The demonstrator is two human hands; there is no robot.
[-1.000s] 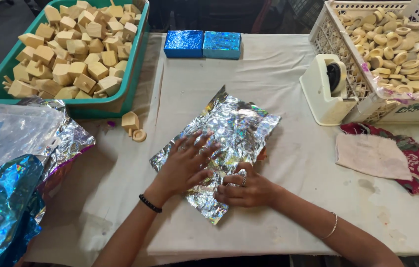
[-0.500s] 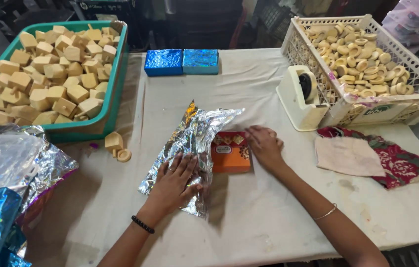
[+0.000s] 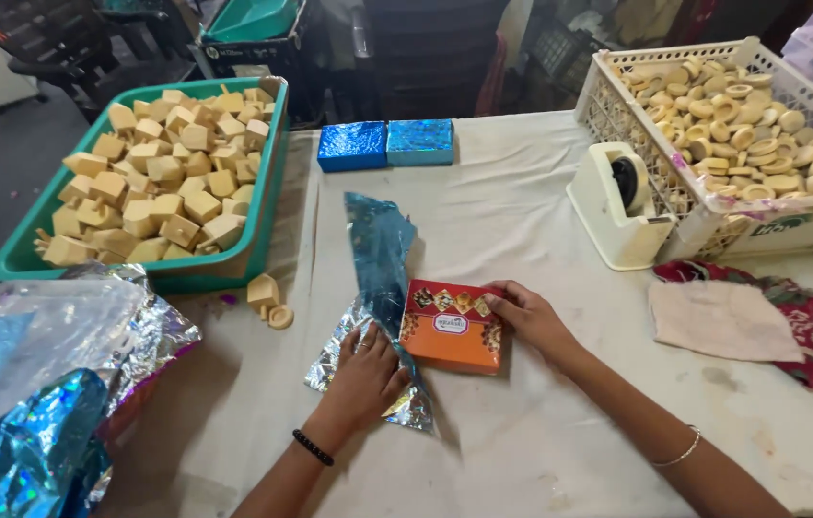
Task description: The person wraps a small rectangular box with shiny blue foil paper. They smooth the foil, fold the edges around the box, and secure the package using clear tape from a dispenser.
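Flat orange patterned cardboard box point(image 3: 452, 326), mid-table on the cloth-covered table point(image 3: 522, 432); right hand point(image 3: 529, 317) grips its right edge, fingers curled on it; left hand point(image 3: 365, 369) lies flat, fingers spread, pressing the crinkled blue-and-silver foil sheet point(image 3: 380, 288) folded up beside the box's left edge; two blue foil-wrapped boxes point(image 3: 385, 144) behind; green plastic tub of pale wooden pieces point(image 3: 152, 182) at left.

box point(image 3: 452, 326) on foil sheet point(image 3: 380, 288), tub point(image 3: 143, 197) left, tape dispenser point(image 3: 617, 203) and basket point(image 3: 742, 134) right
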